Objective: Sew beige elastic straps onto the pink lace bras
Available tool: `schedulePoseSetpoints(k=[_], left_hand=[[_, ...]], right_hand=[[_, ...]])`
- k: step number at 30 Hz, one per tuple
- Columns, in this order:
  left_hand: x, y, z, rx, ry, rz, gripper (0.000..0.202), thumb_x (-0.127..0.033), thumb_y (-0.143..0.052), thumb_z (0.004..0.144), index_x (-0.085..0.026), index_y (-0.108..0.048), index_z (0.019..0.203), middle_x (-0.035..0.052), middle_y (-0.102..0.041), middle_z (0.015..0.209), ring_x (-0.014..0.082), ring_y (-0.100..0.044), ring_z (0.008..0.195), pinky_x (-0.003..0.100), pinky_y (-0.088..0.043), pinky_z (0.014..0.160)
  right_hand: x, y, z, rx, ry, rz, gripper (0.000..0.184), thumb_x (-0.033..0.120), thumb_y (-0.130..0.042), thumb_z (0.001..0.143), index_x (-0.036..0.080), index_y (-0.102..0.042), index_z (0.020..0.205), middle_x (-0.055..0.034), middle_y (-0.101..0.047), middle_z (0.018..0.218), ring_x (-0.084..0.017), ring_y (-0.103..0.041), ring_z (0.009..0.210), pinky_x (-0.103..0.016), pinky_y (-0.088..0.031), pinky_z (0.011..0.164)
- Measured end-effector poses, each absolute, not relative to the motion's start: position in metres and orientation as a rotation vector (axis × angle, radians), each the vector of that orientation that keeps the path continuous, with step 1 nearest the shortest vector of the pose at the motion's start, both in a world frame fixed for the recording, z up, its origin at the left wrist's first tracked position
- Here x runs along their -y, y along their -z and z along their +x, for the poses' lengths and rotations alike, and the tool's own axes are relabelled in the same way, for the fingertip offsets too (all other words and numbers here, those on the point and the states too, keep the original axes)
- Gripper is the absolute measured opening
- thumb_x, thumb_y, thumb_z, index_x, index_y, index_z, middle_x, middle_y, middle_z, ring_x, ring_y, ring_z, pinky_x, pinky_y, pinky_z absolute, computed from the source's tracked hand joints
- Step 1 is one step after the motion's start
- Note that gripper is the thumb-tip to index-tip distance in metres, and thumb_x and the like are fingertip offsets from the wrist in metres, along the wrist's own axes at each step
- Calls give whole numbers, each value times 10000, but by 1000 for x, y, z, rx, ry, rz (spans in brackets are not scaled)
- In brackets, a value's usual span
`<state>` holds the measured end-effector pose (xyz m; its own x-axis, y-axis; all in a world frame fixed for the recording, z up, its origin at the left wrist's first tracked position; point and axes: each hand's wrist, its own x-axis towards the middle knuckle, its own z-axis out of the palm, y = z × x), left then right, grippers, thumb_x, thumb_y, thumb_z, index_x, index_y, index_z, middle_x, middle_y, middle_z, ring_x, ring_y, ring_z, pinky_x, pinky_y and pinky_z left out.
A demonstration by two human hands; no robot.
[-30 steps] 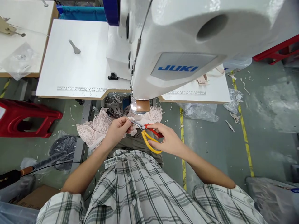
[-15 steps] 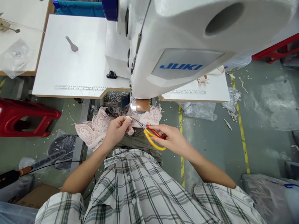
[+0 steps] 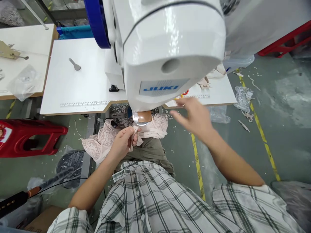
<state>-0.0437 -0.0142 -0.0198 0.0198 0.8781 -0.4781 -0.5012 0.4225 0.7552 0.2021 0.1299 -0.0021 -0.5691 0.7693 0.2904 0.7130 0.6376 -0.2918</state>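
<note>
Stool of red plastic [image 3: 48, 130] stands left of the glossy white JUKI sewing machine [image 3: 170, 48]. Below the machine's head, a pale pink lace bra [image 3: 104, 139] is draped; the left hand [image 3: 125, 139] pinches its fabric between thumb and fingers. Right of the machine, partly hidden scissors with red and yellow handles [image 3: 186, 92] show just beyond the right hand [image 3: 195, 116], blurred, fingers spread wide.

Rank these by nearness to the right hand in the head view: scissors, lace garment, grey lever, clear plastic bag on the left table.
1. Scissors: just beyond the right hand, contact unclear.
2. Lace garment: to its left, at the left hand.
3. Grey lever: on the white tabletop, left of the machine.
4. Clear plastic bag: on the left table.
</note>
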Motion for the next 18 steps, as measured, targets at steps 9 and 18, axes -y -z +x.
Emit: schedulePoseSetpoints(k=[9, 18], left_hand=[[15, 15, -49, -1506, -698, 1117, 269, -392, -499, 934, -175, -639, 859, 58, -675, 768, 160, -603, 641, 280, -471, 589], [56, 91, 31, -837, -1029, 635, 1061, -917, -275, 775, -245, -60, 1569, 175, -628, 1252, 290, -673, 1029, 439, -538, 830]], right_hand=[[-81, 32, 173, 2571, -872, -901, 231, 317, -469, 960, 215, -675, 975, -60, -720, 875, -188, -639, 761, -285, -429, 626], [-55, 32, 163, 614, -2223, -1175, 253, 371, -697, 655, 197, -578, 795, 18, -629, 673, -131, -577, 573, -256, -494, 548]])
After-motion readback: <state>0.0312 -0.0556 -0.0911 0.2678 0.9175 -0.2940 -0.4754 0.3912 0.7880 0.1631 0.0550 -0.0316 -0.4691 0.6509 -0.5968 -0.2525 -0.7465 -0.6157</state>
